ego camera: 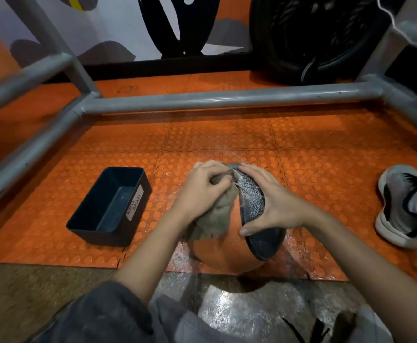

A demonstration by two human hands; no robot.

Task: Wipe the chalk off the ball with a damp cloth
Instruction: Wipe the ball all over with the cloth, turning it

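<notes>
An orange ball with a dark patterned band sits on the orange studded floor mat in the lower middle of the head view. My left hand grips a crumpled brown cloth and presses it against the ball's left side, next to the band. My right hand lies spread over the band, fingers straight, with the thumb at the band's lower edge. Pale chalk dust shows on the band between my hands. The cloth hides part of the ball's left face.
A black bin labelled "waste basket" stands on the mat to the left. A grey pipe frame crosses behind and along the left. A shoe lies at the right. A black tyre leans at the back.
</notes>
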